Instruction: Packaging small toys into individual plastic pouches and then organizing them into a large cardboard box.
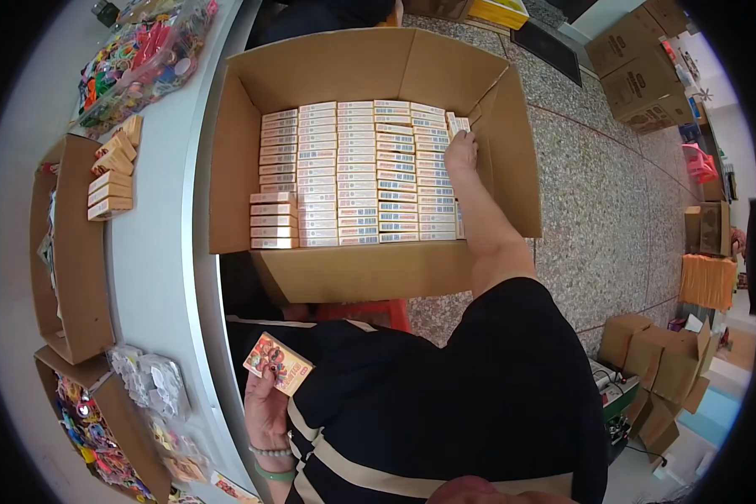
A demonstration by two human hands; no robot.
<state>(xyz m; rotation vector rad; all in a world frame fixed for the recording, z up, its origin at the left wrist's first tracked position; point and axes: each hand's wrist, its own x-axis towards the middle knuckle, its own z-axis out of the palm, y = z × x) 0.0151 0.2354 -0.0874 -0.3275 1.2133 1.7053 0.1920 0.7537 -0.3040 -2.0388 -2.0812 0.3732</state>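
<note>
My left hand (268,409) holds a small flat cardboard box (278,364) with a colourful cartoon picture, thumb on its face, low beside the table edge. A bead bracelet and a green bangle circle that wrist. In front of me a large open carton (357,273) contains neat columns of small white-and-yellow boxes (357,172). My right arm reaches over its near flap. At the rightmost column, my right hand (462,154) has its fingers curled down by the upper boxes (458,123); what they grip is hidden. A shorter stack (273,220) sits higher at the near left.
On the white table (155,252) to the left are a clear bin (147,76) of colourful trinkets, several small boxes (111,195), brown cartons (84,252) and bagged goods (155,382). A red stool (386,315) is below the carton. More cartons (647,80) stand on the right.
</note>
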